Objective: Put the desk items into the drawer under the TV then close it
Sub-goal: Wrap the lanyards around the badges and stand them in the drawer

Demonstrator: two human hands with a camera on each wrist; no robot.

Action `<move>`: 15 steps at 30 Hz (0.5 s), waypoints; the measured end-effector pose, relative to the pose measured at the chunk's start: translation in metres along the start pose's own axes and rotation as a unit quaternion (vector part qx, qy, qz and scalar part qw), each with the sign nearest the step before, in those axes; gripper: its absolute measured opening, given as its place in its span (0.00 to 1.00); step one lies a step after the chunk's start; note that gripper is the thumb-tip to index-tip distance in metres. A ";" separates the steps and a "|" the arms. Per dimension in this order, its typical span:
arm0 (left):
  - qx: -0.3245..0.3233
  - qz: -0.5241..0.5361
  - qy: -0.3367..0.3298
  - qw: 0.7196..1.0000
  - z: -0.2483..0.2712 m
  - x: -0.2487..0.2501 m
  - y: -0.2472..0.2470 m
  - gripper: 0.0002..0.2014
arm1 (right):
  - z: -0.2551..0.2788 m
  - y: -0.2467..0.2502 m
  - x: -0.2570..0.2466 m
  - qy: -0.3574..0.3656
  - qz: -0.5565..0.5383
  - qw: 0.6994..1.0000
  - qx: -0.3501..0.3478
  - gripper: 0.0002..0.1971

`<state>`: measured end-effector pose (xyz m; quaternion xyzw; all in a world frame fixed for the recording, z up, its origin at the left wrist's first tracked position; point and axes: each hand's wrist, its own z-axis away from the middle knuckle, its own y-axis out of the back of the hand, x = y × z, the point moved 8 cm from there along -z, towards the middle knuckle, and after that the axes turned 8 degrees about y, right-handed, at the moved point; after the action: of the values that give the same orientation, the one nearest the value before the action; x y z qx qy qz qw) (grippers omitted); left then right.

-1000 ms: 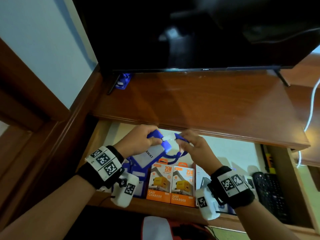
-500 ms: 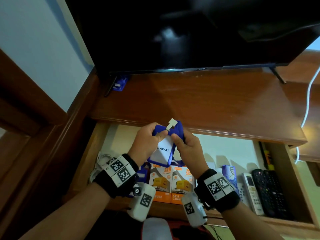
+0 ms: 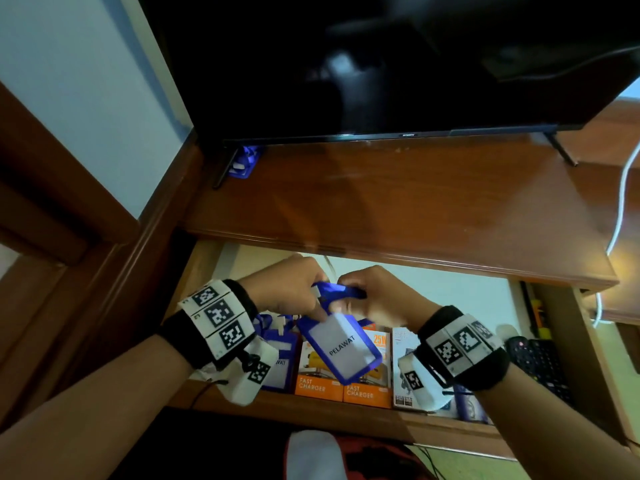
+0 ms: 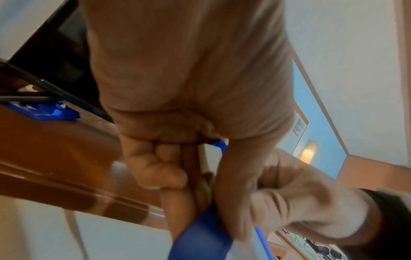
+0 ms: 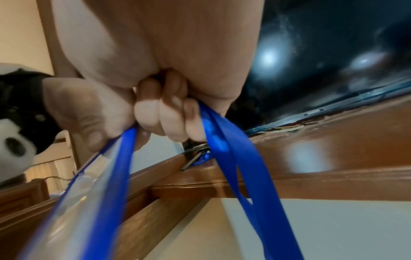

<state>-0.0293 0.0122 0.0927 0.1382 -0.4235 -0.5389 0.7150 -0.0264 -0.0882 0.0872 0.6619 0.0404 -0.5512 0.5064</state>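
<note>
Black TV [image 3: 381, 64] sits dark at twelve o'clock on the wooden shelf [image 3: 398, 209]; a white cable [image 3: 620, 209] trails down at three o'clock.

Bare drawer floor [image 3: 450, 292] behind charger boxes [image 3: 343, 379]

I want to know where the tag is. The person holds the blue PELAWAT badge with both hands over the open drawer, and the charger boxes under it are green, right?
Almost. The charger boxes are orange, not green, as the head view shows. The rest holds: left hand and right hand hold the badge over the open drawer.
</note>
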 end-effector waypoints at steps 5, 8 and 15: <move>0.056 0.249 0.005 0.967 0.002 -0.017 0.015 0.06 | 0.011 0.023 0.028 -0.037 -0.215 0.963 0.158 0.16; 0.132 0.397 0.040 0.907 -0.002 -0.032 0.027 0.07 | 0.015 0.015 0.041 -0.083 -0.285 0.925 0.236 0.14; 0.292 0.453 0.108 0.835 -0.009 -0.056 0.036 0.02 | -0.003 -0.018 0.005 -0.074 -0.165 0.979 0.100 0.13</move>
<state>-0.0022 0.0731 0.0849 0.1905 -0.4965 0.0124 0.8468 -0.0333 -0.0797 0.0713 0.6508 0.0560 -0.6756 0.3418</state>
